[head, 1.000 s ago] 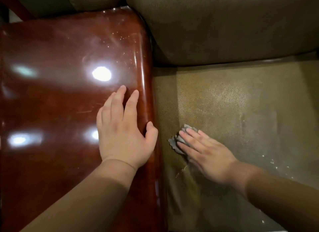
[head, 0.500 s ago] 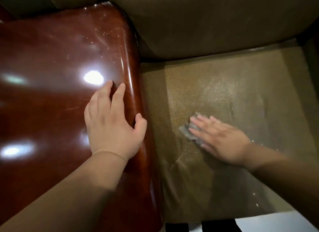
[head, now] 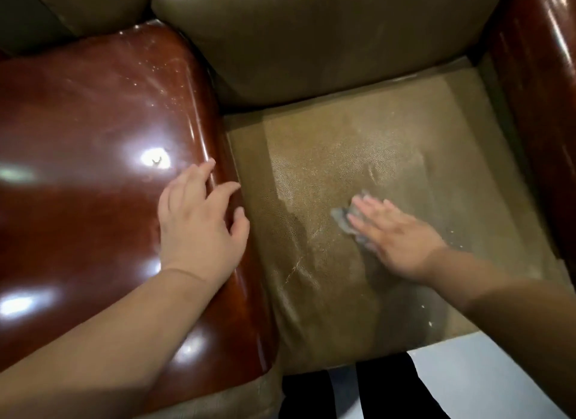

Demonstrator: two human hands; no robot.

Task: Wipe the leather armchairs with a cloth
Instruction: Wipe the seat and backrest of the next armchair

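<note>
While the left hand point(head: 199, 228) rests flat on the glossy reddish-brown armrest point(head: 87, 175), fingers a bit spread and the thumb hanging over the inner edge toward the seat, the right hand point(head: 396, 234) is pressed down on a small grey cloth point(head: 344, 219) out on the olive-brown seat cushion point(head: 311, 287). Right fingers look straight and close together, lying on top of the cloth rather than curling round it, though that hand is kinda blurry. Cloth sits roughly mid-seat, only its left and far edges peeking out from under the fingertips. Pale scratchy marks show on the leather just near-left of it. Puffy backrest cushion point(head: 311, 44) is at the far side, and another shiny brown armrest point(head: 542, 106) runs along the right. Ceiling light glare all over the left armrest. White floor point(head: 486, 384) shows at the near-right.
</note>
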